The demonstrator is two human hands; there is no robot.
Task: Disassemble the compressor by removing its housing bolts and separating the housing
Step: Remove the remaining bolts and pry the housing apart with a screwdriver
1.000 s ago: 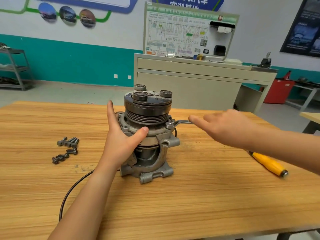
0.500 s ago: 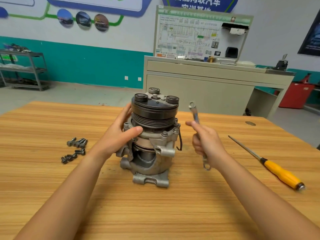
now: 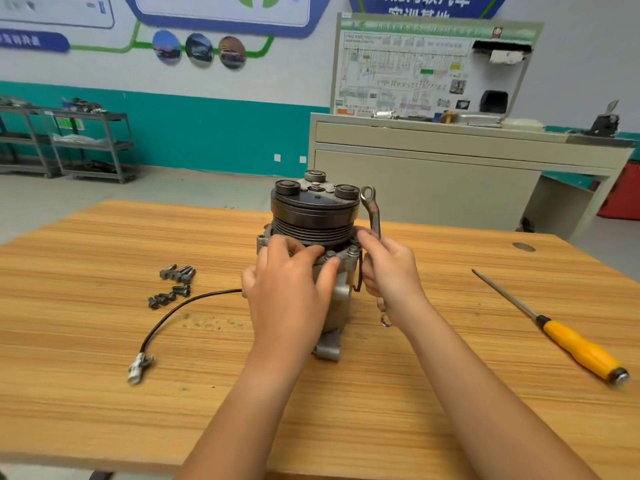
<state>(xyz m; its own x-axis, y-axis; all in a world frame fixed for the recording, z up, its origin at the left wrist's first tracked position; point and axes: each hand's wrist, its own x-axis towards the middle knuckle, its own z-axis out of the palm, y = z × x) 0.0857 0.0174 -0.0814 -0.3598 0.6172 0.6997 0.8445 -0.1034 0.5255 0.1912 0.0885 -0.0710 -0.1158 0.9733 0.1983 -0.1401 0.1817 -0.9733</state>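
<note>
While the left grip (image 3: 287, 292) curls round the compressor (image 3: 311, 216), bolts (image 3: 178, 273) lying to its left, the right grip (image 3: 391, 271) beside it clasps an upright wrench (image 3: 372, 213).

The blue wall sign (image 3: 423, 2) carries cropped Chinese characters, apparently 智能网联汽车, while the diagram board's (image 3: 408, 69) print is illegibly small.

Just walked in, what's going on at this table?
A person is taking apart a compressor standing on the wooden table. The left hand grips it at the flange, by a seated bolt; the right hand holds a wrench upright beside the pulley. Loose bolts lie to its left, a screwdriver to its right.
</note>
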